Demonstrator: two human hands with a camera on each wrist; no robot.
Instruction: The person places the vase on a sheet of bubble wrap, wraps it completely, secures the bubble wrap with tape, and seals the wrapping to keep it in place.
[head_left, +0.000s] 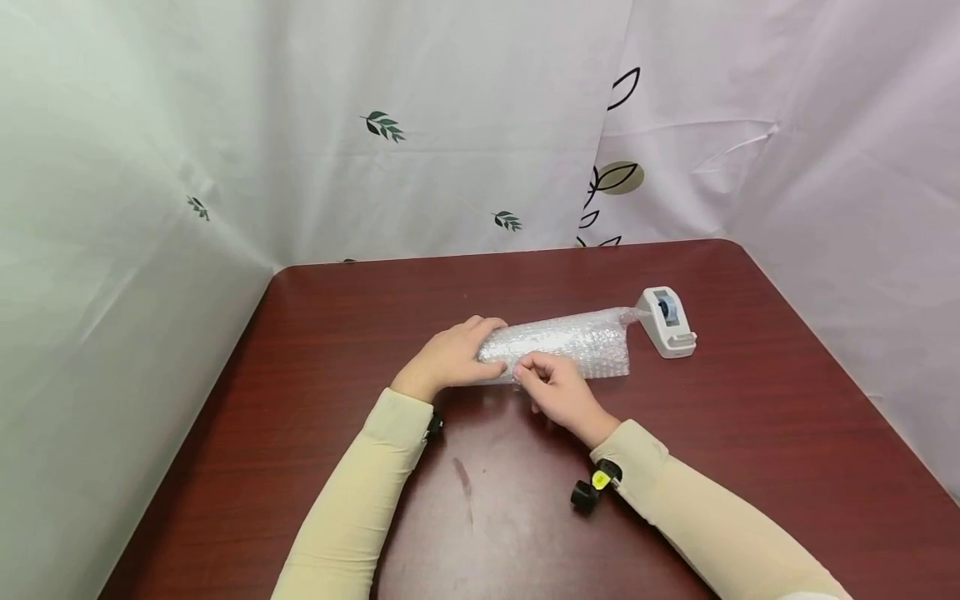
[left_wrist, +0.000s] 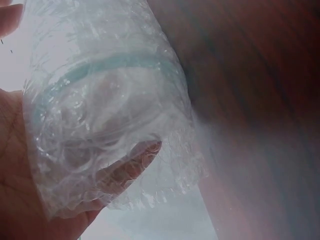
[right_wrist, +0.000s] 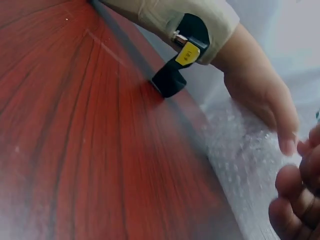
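Note:
A bubble-wrapped roll [head_left: 558, 342] lies across the table, see-through and shiny. My left hand [head_left: 457, 354] grips its left end, thumb at the front and fingers over the far side. In the left wrist view the palm [left_wrist: 15, 165] lies along the bubble wrap [left_wrist: 105, 110], and one finger shows through its open end. A pale teal band shows inside the wrap. My right hand [head_left: 558, 387] has thumb and forefinger pinched at the wrap's near edge, close to the left thumb. In the right wrist view its curled fingers [right_wrist: 295, 200] are near the left thumb.
A white tape dispenser [head_left: 667, 321] with a roll of tape stands just beyond the wrap's right end, whose loose corner reaches toward it. The dark red wooden table [head_left: 337, 308] is bordered by white curtains [head_left: 450, 183] with leaf prints.

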